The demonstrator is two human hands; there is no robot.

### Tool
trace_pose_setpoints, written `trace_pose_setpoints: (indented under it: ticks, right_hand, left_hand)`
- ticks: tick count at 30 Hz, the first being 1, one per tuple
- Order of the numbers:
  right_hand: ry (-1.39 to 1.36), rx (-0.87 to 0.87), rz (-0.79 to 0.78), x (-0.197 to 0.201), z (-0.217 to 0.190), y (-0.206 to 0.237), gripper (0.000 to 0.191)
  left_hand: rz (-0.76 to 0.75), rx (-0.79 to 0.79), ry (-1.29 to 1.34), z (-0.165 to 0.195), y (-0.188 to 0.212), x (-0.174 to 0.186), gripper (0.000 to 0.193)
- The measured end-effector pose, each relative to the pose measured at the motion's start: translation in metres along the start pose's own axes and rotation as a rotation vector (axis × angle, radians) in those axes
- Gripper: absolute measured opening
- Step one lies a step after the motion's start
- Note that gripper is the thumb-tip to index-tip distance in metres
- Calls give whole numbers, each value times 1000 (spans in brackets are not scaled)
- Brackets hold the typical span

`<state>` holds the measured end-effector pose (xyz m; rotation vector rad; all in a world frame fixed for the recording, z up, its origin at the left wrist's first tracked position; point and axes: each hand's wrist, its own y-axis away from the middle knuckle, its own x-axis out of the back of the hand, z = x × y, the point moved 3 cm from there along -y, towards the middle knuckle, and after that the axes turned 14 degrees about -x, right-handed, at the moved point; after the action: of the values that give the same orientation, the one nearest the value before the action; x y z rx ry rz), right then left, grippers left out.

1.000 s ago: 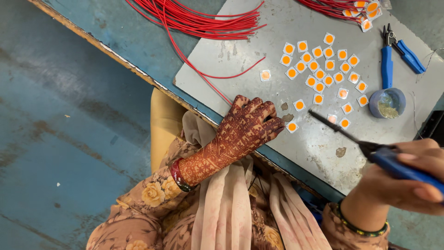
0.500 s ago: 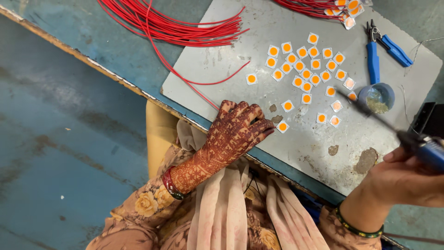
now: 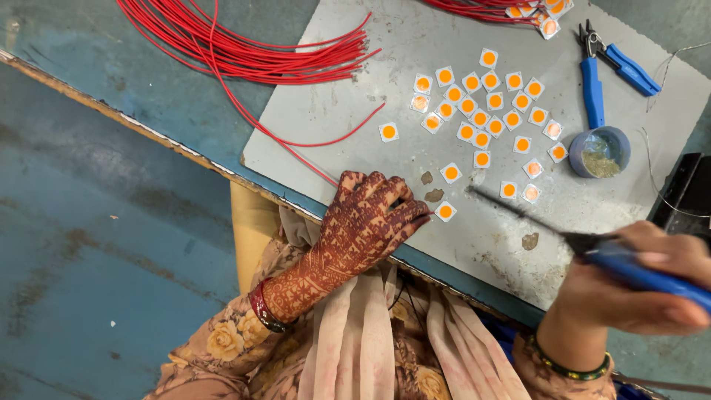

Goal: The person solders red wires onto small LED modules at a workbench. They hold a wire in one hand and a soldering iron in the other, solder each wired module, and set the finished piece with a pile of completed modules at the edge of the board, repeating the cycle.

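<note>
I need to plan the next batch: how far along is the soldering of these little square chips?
Done: a few wired chips lie at the plate's far edge. In hand: the right hand aims a soldering iron; the left hand touches one chip. Left: about two dozen bare chips, loose red wires.

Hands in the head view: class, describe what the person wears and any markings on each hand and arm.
The left hand bears dense dark-red henna patterns from fingers to wrist, with a dark red bangle. The right hand has no visible henna; its wrist wears a thin green-and-gold bangle. Both sleeves are brownish with a yellow floral print.
</note>
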<state>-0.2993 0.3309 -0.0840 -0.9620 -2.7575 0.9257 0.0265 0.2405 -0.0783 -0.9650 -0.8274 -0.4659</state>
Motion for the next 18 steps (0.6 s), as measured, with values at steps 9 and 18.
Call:
trace_pose_setpoints:
  ticks: [9,18]
  right_hand:
    - [48,-168,249,47,45,-2,61]
    - [69,-168,202,50,48,1,65]
  left_hand:
    - [142,-69,-103,-7,-14,11,35]
    - [16,164,-178,-73,-16,37,46]
